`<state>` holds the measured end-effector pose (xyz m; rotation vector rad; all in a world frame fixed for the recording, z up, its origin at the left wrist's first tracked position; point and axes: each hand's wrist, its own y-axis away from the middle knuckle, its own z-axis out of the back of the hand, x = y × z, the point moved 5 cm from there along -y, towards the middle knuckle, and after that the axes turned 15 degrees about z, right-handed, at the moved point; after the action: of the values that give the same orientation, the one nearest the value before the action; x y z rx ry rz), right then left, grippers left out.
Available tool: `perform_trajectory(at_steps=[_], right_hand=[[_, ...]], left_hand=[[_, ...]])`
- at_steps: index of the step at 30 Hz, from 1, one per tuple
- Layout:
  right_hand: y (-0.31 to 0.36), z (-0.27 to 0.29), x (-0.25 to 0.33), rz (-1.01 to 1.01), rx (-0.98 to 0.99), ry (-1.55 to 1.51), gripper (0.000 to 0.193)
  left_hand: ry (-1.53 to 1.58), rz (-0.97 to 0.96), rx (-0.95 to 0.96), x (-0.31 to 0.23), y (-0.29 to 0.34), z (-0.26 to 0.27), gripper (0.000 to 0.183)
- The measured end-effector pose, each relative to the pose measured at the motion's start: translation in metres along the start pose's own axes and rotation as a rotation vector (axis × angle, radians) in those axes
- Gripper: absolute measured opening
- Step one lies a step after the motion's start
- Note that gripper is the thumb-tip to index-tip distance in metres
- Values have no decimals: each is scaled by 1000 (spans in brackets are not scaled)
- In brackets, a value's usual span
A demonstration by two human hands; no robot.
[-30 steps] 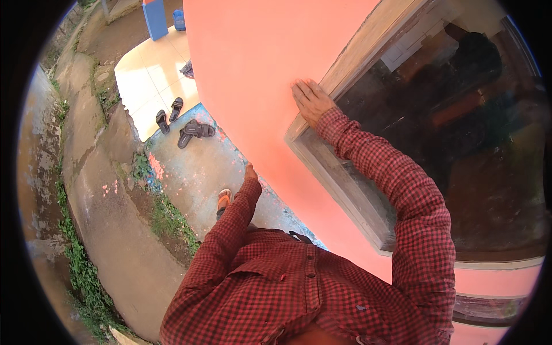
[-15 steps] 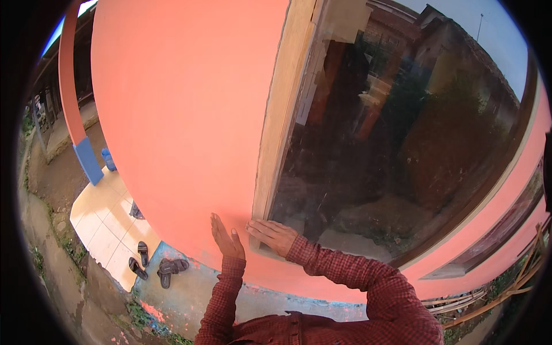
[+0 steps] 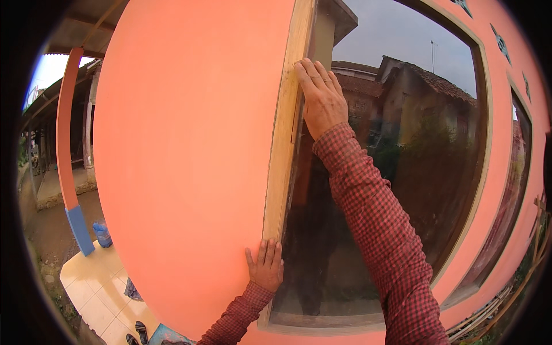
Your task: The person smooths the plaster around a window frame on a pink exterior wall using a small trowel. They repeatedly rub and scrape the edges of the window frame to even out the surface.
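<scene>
No lettering, numbers or signs are readable.

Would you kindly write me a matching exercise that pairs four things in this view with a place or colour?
1. right hand
2. porch post
3. left hand
4. dark sandals

A. at the wooden window frame, lower down
B. on pale floor tiles
C. at that frame, higher up
D. blue below, orange-pink above

Pairs: 1-C, 2-D, 3-A, 4-B

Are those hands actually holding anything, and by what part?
Nothing appears gripped: the right hand and left hand lie open against the left upright of the wooden window frame.
</scene>
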<state>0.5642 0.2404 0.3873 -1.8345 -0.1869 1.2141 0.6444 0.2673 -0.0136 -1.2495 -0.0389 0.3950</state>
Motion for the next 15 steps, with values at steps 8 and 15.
perform_trajectory(at_steps=[8, 15], right_hand=[[-6, -16, 13, 32, -19, -6, 43], [-48, 5, -19, 20, 66, 36, 39]], left_hand=[[-50, -65, -2, 10, 0, 1, 57], [76, -82, -20, -4, -3, -5, 65]])
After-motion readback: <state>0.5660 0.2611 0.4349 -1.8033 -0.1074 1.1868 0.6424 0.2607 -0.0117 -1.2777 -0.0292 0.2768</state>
